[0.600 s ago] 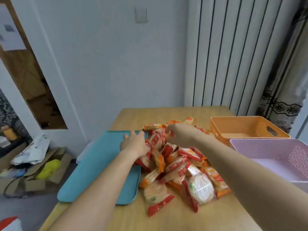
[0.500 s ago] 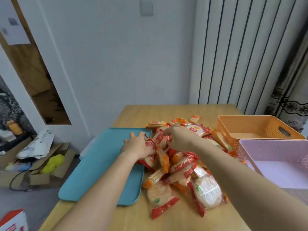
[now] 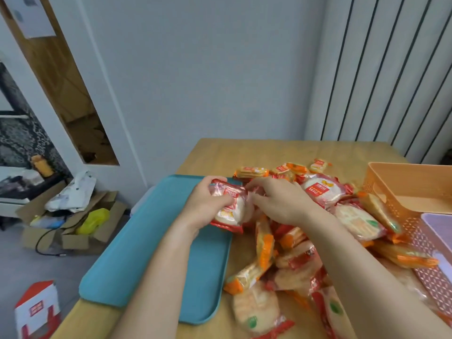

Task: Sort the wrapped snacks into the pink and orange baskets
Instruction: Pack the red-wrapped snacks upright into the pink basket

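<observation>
A red-wrapped packet (image 3: 228, 206) is held in the left grip (image 3: 200, 206) over the tray (image 3: 146, 253), left of the snack pile (image 3: 293, 255) on the table (image 3: 244, 152). The right grip (image 3: 278, 204) is curled at its wrapper; a pinch cannot be confirmed. Judged light, slippery, brittle: best taken by its edges.

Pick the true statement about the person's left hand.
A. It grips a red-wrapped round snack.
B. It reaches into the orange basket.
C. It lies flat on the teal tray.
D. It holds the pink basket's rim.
A: the left hand has its fingers curled round a red-wrapped snack, held over the right edge of the teal tray, away from both baskets.
</observation>
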Demonstrator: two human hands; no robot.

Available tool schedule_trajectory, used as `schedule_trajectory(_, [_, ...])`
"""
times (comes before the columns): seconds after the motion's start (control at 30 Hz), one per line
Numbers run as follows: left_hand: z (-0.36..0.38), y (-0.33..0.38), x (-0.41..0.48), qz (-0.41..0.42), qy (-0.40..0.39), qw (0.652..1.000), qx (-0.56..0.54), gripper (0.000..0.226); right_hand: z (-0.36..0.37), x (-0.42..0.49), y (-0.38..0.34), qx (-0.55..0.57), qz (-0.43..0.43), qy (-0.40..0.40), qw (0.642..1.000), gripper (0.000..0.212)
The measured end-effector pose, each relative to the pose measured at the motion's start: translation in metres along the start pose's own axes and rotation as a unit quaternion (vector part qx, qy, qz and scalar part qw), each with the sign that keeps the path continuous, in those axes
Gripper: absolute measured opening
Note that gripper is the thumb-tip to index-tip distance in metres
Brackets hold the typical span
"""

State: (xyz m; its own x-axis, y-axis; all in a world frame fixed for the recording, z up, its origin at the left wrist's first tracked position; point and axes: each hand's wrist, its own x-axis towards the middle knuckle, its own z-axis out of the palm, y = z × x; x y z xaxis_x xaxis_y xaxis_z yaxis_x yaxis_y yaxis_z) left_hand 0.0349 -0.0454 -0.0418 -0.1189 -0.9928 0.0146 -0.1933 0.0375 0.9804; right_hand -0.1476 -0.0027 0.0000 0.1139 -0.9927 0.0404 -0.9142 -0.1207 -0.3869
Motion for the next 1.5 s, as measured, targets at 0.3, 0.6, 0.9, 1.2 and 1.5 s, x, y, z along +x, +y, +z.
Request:
schedule_trajectory(0.3, [0.017, 0.001, -0.004, 0.055, -0.021, 0.974, -0.217, 0.047, 0.001, 0.003, 0.012, 0.305, 0.024, 0.011, 0.952, 0.116])
schedule_trajectory(0.6, [0.038, 0.004, -0.016, 0.103, 0.005, 0.978, -0.183, 0.043, -0.006, 0.000, 0.027, 0.395, -0.042, 0.064, 0.915, 0.036])
schedule_trajectory(0.9, [0.009, -0.012, -0.025, 0.135, 0.010, 0.924, 0.358, 0.008, -0.014, 0.002, 0.044, 0.460, 0.084, 0.192, 0.863, 0.033])
schedule_trajectory(1.2, [0.075, 0.030, -0.018, 0.125, -0.150, 0.867, 0.459, 0.110, -0.028, -0.010, 0.063, 0.444, 0.148, 0.234, 0.852, 0.033])
schedule_trajectory(1.5, [0.076, 0.025, 0.005, 0.107, -0.062, 0.961, 0.247, 0.034, -0.048, -0.017, 0.074, 0.586, 0.167, 0.242, 0.755, 0.012])
